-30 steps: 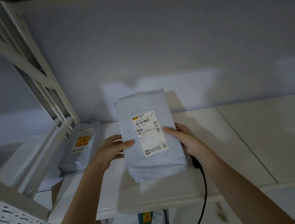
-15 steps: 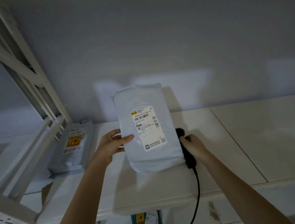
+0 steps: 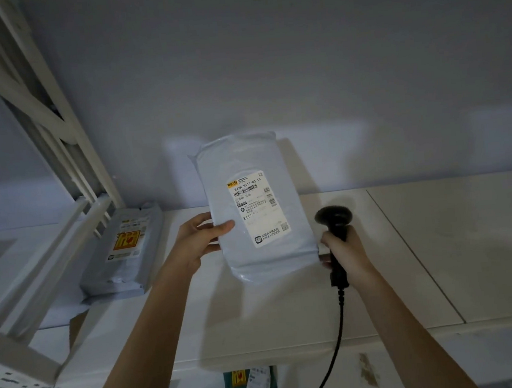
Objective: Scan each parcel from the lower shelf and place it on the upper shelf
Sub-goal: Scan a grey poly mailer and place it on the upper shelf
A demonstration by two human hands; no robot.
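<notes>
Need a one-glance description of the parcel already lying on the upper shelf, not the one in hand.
Start at the white upper shelf and follow it left to the slanted rack frame. The grey parcel lies flat there against the frame, left of the left hand. It alone carries an orange-yellow sticker; the held parcel has only a white label.

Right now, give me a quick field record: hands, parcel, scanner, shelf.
left hand: grips left edge of the grey parcel, thumb on its front
right hand: grips the black corded barcode scanner, right of the parcel
parcel label: faces the camera
upper shelf: second grey parcel lies at its left end
below the shelf: a green parcel, partly hidden
</notes>
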